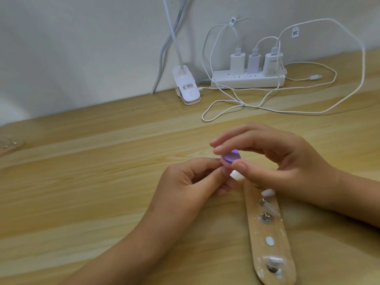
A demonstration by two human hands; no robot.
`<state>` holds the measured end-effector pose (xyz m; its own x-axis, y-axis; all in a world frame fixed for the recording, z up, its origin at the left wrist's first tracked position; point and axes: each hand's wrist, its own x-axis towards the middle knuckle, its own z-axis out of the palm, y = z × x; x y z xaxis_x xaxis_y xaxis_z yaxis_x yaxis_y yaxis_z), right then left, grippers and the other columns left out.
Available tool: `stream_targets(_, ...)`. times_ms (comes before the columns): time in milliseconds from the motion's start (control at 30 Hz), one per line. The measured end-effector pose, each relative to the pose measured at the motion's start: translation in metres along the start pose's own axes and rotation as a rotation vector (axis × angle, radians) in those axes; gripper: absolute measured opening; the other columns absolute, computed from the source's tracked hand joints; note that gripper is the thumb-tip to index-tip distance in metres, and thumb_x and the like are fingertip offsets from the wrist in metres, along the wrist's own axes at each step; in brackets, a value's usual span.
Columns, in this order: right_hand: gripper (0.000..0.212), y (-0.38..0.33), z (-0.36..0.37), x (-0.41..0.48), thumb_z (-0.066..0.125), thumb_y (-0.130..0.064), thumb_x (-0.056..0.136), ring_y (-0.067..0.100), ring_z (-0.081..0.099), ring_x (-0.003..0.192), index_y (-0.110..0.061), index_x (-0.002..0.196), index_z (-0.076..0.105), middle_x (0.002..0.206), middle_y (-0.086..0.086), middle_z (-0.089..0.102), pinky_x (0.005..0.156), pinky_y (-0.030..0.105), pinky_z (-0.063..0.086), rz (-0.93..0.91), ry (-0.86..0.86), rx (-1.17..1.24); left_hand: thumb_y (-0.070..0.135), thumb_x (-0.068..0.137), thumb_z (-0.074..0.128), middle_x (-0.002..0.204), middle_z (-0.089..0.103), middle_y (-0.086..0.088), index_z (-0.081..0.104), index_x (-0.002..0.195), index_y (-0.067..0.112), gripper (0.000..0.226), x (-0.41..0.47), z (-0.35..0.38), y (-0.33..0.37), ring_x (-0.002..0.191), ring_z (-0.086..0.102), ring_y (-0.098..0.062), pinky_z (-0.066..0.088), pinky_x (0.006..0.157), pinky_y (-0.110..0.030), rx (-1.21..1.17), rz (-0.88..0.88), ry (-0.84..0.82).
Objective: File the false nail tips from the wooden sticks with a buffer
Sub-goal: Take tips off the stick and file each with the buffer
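Observation:
My right hand point(273, 159) pinches a small purple buffer point(293, 157) between thumb and fingers above the table. Just below and left of it, my left hand point(191, 182) has its fingers curled, with fingertips up against the buffer; what they pinch is hidden. A white false nail tip point(298, 176) shows between the two hands, at the far end of a wooden stick point(273, 239). The stick lies flat, running from under my right hand toward the bottom edge. Along it sit several metal studs and more white nail tips point(269, 241).
A white power strip point(248, 80) with three chargers stands at the back by the wall. White cables point(287, 109) loop over the table behind my hands. A white lamp clip point(186, 87) grips the table's back edge. Another wooden stick point(12, 148) lies at the far left.

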<state>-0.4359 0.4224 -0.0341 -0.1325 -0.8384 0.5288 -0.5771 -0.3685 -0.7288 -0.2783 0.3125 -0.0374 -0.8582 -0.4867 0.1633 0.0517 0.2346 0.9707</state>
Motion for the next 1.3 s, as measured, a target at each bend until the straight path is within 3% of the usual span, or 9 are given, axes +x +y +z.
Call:
stream_targets(167, 0.027, -0.0033, 0.0000, -0.0009, 0.063, -0.025, 0.086, 0.017, 0.069, 0.104, -0.011, 0.108, 0.070, 0.107, 0.008, 0.073, 0.090, 0.024, 0.053, 0.163, 0.058, 0.238, 0.031, 0.079, 0.065, 0.073, 0.075, -0.001, 0.077, 0.091, 0.018, 0.021, 0.0005, -0.0003, 0.0007, 0.067, 0.067, -0.006, 0.050, 0.066, -0.013, -0.055, -0.033, 0.030)
stream_targets(400, 0.025, -0.0061, 0.0005, 0.0008, 0.061, -0.021, 0.087, 0.013, 0.071, 0.101, -0.008, 0.106, 0.071, 0.105, 0.006, 0.075, 0.086, 0.016, 0.052, 0.266, 0.060, 0.314, 0.028, 0.079, 0.068, 0.072, 0.074, -0.002, 0.077, 0.089, 0.015, 0.019, 0.0009, 0.0006, 0.0007, 0.064, 0.065, -0.004, 0.050, 0.065, -0.013, -0.057, -0.058, -0.016)
stream_targets(633, 0.025, -0.0073, 0.0018, 0.0017, 0.059, -0.021, 0.088, 0.012, 0.071, 0.100, -0.007, 0.104, 0.072, 0.102, 0.001, 0.076, 0.085, 0.017, 0.052, 0.286, 0.054, 0.316, 0.032, 0.080, 0.067, 0.073, 0.075, -0.001, 0.079, 0.090, 0.017, 0.021, 0.0010, -0.0006, -0.0010, 0.065, 0.065, -0.005, 0.050, 0.066, -0.014, -0.025, -0.040, -0.012)
stream_targets(867, 0.024, -0.0077, 0.0025, 0.0009, 0.056, -0.018, 0.091, 0.016, 0.073, 0.098, -0.003, 0.104, 0.069, 0.098, 0.008, 0.076, 0.084, 0.019, 0.053, 0.206, 0.140, 0.347, 0.027, 0.079, 0.068, 0.075, 0.075, -0.002, 0.078, 0.093, 0.016, 0.020, 0.0023, -0.0011, -0.0022, 0.065, 0.064, -0.004, 0.050, 0.066, -0.013, -0.072, -0.073, -0.011)
stream_targets(967, 0.023, -0.0091, 0.0035, 0.0006, 0.054, -0.021, 0.093, 0.016, 0.073, 0.095, -0.008, 0.103, 0.070, 0.097, 0.002, 0.077, 0.084, 0.020, 0.054, 0.138, 0.164, 0.312, 0.017, 0.084, 0.068, 0.075, 0.076, -0.004, 0.072, 0.102, 0.019, 0.018, 0.0032, -0.0015, -0.0018, 0.063, 0.064, -0.005, 0.050, 0.066, -0.014, -0.097, -0.092, -0.024)
stream_targets(1067, 0.024, -0.0069, 0.0030, 0.0016, 0.053, -0.020, 0.093, 0.016, 0.073, 0.096, -0.005, 0.103, 0.069, 0.100, 0.005, 0.076, 0.081, 0.021, 0.056, 0.138, 0.211, 0.332, 0.019, 0.081, 0.070, 0.074, 0.075, -0.006, 0.063, 0.111, 0.023, 0.031, 0.0039, -0.0017, -0.0014, 0.065, 0.066, -0.011, 0.050, 0.065, -0.015, -0.118, -0.088, -0.026)
stream_targets(1167, 0.025, -0.0040, -0.0004, 0.0044, 0.052, -0.021, 0.094, 0.018, 0.073, 0.098, -0.005, 0.103, 0.068, 0.101, 0.005, 0.076, 0.077, 0.024, 0.057, 0.171, 0.300, 0.368, 0.009, 0.085, 0.070, 0.074, 0.075, -0.008, 0.056, 0.117, 0.023, 0.037, 0.0040, -0.0009, -0.0014, 0.064, 0.064, -0.011, 0.051, 0.066, -0.017, -0.119, -0.078, -0.031)
stream_targets(1300, 0.022, -0.0030, 0.0026, 0.0040, 0.055, -0.018, 0.090, 0.013, 0.073, 0.094, -0.004, 0.096, 0.071, 0.096, 0.012, 0.075, 0.077, 0.019, 0.056, 0.247, 0.145, 0.351, 0.007, 0.085, 0.069, 0.072, 0.075, -0.007, 0.052, 0.119, 0.023, 0.042, 0.0033, -0.0001, -0.0010, 0.060, 0.064, -0.007, 0.050, 0.064, -0.015, -0.102, -0.060, -0.025)
